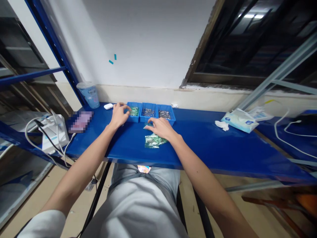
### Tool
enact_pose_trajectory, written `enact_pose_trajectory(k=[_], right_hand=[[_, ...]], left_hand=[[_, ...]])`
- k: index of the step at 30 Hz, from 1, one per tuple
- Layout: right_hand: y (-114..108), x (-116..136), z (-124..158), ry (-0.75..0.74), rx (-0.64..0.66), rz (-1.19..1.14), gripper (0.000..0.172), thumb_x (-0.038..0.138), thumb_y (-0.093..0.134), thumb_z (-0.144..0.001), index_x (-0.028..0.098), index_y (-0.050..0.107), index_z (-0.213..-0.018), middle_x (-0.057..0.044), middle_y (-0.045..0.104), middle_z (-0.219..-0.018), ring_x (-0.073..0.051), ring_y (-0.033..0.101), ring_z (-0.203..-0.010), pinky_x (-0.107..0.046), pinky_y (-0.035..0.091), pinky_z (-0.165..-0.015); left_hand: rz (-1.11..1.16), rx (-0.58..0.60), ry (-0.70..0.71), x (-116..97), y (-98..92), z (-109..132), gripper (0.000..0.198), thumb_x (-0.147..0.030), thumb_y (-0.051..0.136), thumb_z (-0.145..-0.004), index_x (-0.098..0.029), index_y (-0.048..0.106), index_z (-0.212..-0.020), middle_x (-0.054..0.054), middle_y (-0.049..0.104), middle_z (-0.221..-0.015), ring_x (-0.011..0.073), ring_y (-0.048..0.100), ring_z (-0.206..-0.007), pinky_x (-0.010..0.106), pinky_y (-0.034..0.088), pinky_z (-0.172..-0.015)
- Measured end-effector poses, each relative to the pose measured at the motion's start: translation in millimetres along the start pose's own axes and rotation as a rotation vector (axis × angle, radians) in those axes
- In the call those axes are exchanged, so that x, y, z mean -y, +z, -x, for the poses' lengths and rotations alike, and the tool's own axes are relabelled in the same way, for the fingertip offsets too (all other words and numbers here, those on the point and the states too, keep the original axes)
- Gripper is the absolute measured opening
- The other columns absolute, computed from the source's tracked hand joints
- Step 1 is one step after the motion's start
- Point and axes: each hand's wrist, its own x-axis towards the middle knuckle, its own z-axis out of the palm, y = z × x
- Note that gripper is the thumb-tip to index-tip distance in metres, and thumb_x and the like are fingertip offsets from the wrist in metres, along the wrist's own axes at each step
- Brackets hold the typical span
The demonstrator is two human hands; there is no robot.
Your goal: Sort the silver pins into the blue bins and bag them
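Three small blue bins (140,119) stand side by side at the back of the blue table. The left one holds green packets (134,111); the other two hold metal screws (148,112) and small dark metal parts (164,114). My left hand (120,114) hovers at the left bin's side, fingers bent and apart, with nothing visible in them. In front of the bins, my right hand (160,127) pinches a small green packet, largely covered by the fingers. Several shiny green packets (151,141) lie on the table beneath that hand.
At the left are a cup (88,95), a white earbud case (108,106), a blurred-out phone (81,121) and a white power strip (54,134) with cables. A tissue pack (240,120) and crumpled tissue (222,125) lie right. The wall borders the blue table (203,142) behind.
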Motion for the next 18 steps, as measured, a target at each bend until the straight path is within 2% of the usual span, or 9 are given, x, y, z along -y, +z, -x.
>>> enact_pose_trajectory(k=[2, 4, 7, 9, 12, 15, 18], right_hand=[[2.1, -2.4, -1.2, 0.013, 0.034, 0.064, 0.041, 0.055, 0.075, -0.088, 0.022, 0.075, -0.113, -0.005, 0.075, -0.078, -0.026, 0.07, -0.084, -0.03, 0.04, -0.068], [3.9, -3.8, -1.9, 0.015, 0.057, 0.093, 0.042, 0.054, 0.077, -0.087, 0.021, 0.076, -0.112, -0.007, 0.077, -0.084, -0.028, 0.071, -0.089, -0.031, 0.041, -0.068], [4.7, -3.2, -2.0, -0.024, 0.066, 0.102, 0.024, 0.04, 0.072, -0.093, 0.021, 0.078, -0.106, -0.006, 0.077, -0.083, -0.025, 0.071, -0.084, -0.03, 0.038, -0.066], [4.0, -1.3, -1.4, -0.072, 0.047, 0.099, 0.014, 0.028, 0.067, -0.095, 0.021, 0.079, -0.098, -0.005, 0.076, -0.08, -0.022, 0.069, -0.079, -0.029, 0.036, -0.065], [1.1, 2.5, 0.0, -0.133, -0.096, 0.025, 0.017, 0.023, 0.06, -0.097, 0.021, 0.076, -0.093, -0.004, 0.073, -0.08, -0.019, 0.065, -0.073, -0.029, 0.034, -0.065], [-3.3, 5.8, 1.3, -0.122, -0.319, -0.2, 0.019, 0.03, 0.054, -0.101, 0.021, 0.069, -0.094, 0.0, 0.065, -0.07, -0.016, 0.056, -0.064, -0.028, 0.035, -0.065], [-6.1, 6.5, 1.1, -0.083, -0.424, -0.439, 0.022, 0.036, 0.051, -0.102, 0.022, 0.061, -0.089, 0.004, 0.054, -0.064, -0.014, 0.049, -0.059, -0.028, 0.034, -0.062]], left_hand=[[0.01, -0.008, 0.03, -0.8, 1.7, 1.9, 0.028, -0.031, 0.058, -0.094, -0.024, 0.078, -0.112, 0.013, 0.057, -0.131, 0.0359, 0.047, -0.127, 0.059, 0.038, -0.114], [0.002, 0.03, 0.042, -1.2, 3.5, 3.6, 0.034, -0.039, 0.051, -0.099, -0.027, 0.079, -0.114, 0.012, 0.054, -0.138, 0.0377, 0.044, -0.132, 0.062, 0.037, -0.114], [-0.023, 0.097, 0.019, 0.0, 6.2, 4.8, 0.043, -0.049, 0.046, -0.102, -0.027, 0.083, -0.104, 0.011, 0.054, -0.142, 0.041, 0.041, -0.135, 0.067, 0.036, -0.113], [-0.028, 0.095, 0.018, -0.1, 6.3, 4.9, 0.046, -0.051, 0.044, -0.103, -0.027, 0.083, -0.101, 0.011, 0.055, -0.143, 0.0407, 0.042, -0.135, 0.067, 0.037, -0.112], [0.0, 0.022, 0.091, -7.2, 1.4, 5.9, 0.041, -0.049, 0.048, -0.103, -0.025, 0.079, -0.115, 0.012, 0.057, -0.141, 0.0368, 0.046, -0.133, 0.062, 0.039, -0.114], [0.079, -0.035, 0.272, -23.5, -6.3, 9.7, 0.04, -0.042, 0.055, -0.102, -0.023, 0.065, -0.135, 0.012, 0.06, -0.136, 0.0302, 0.052, -0.13, 0.051, 0.041, -0.116], [0.135, 0.0, 0.461, -42.1, -10.0, 16.0, 0.041, -0.031, 0.057, -0.101, -0.024, 0.057, -0.141, 0.01, 0.062, -0.134, 0.0271, 0.055, -0.126, 0.046, 0.045, -0.112]])
